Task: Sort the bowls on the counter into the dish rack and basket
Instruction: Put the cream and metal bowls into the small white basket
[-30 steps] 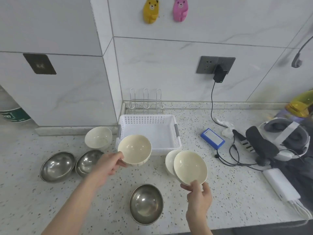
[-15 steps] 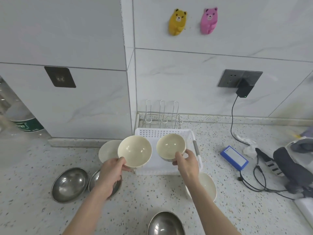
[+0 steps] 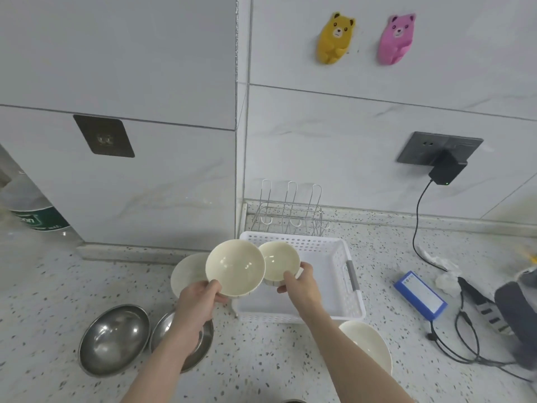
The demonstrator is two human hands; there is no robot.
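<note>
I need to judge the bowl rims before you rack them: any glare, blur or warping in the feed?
Head view: small ceiling-light glints inside both held cream bowls, left and right, rims readable; steel bowl shows soft reflections; wide-angle bends wall-tile lines; far-left bottle is smeared; lighting even, shadows faint.

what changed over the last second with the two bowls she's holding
The right hand carried its cream ceramic bowl from low near the counter's front edge up over the white plastic basket, beside the larger cream bowl gripped by the left hand. Both grips held. The wire dish rack has no bowls in it, and the steel bowls stayed put.
</note>
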